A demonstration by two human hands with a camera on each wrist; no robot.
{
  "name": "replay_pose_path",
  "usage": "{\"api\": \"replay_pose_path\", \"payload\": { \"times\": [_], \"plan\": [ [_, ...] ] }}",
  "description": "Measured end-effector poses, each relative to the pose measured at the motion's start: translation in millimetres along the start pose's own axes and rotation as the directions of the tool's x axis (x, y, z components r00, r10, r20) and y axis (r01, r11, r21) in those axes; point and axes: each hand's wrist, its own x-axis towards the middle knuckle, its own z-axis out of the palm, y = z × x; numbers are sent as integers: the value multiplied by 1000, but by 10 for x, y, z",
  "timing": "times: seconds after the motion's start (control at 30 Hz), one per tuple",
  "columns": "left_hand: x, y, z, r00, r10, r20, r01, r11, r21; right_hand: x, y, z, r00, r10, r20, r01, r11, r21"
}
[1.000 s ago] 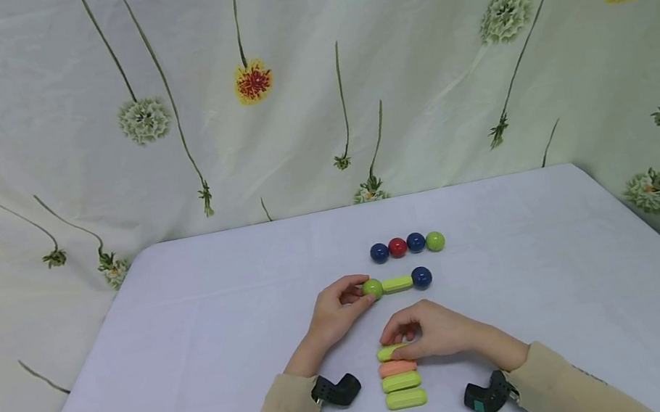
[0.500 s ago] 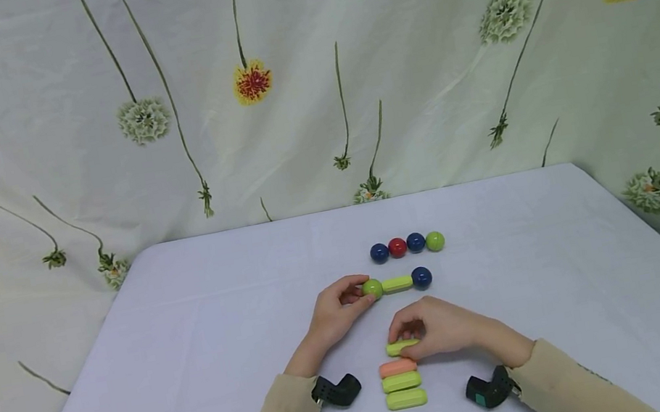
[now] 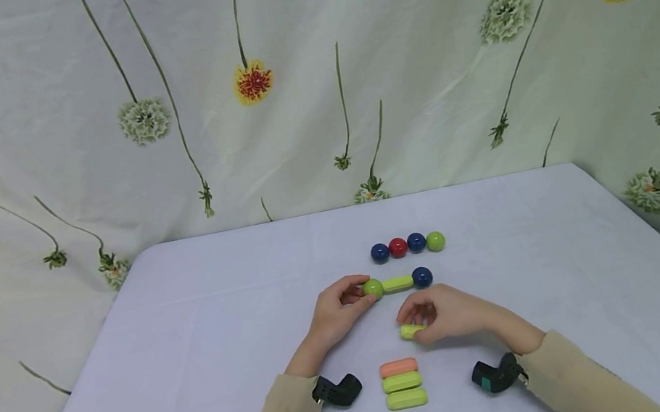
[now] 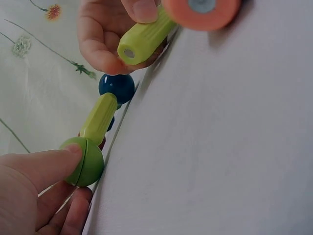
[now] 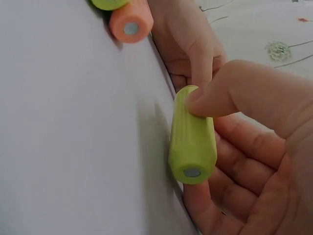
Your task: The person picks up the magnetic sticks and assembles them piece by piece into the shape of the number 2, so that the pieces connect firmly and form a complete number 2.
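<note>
My left hand (image 3: 334,314) pinches a green ball (image 3: 373,289) between thumb and fingers. A yellow-green magnetic rod (image 3: 397,284) joins that ball to a dark blue ball (image 3: 422,276), the three making a straight bar on the cloth. Nearer the front, my right hand (image 3: 451,311) pinches another yellow-green magnetic rod (image 5: 193,137), thumb on one side and fingers on the other. A round silvery disc shows in its end in the right wrist view. Below the right hand, an orange rod (image 3: 398,368) lies in a stack-like column with two more yellow-green rods (image 3: 404,390).
Behind the bar, a row of balls stands close together: a blue ball (image 3: 380,252), a red ball (image 3: 398,247), another blue one and a green ball (image 3: 435,240). A white cloth covers the table (image 3: 191,319); a flowered curtain (image 3: 425,71) hangs behind.
My right hand has carried its yellow-green rod away from the column, moving right and toward the bar. The left hand and the bar have stayed put.
</note>
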Motion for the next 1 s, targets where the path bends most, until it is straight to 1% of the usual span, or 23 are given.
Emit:
{"api": "replay_pose_path", "payload": {
  "times": [0.2,0.4,0.53,0.77,1.0],
  "plan": [
    [-1,-5,7,1000,-2,1,2,1000,8,-33,69,-139,999,45,-21,-44,997,58],
    [0,-13,10,1000,-4,1,4,1000,7,-73,99,-281,995,82,-54,-79,996,48],
    [-2,-9,8,1000,-9,3,9,1000,6,-89,128,-342,989,122,-87,-119,992,43],
    [-1,-7,6,1000,-16,2,16,1000,9,-97,176,-393,973,201,-116,-192,978,87],
    [-6,2,5,1000,-21,4,21,1000,10,-99,172,-393,946,283,-160,-260,954,150]
  ]
}}
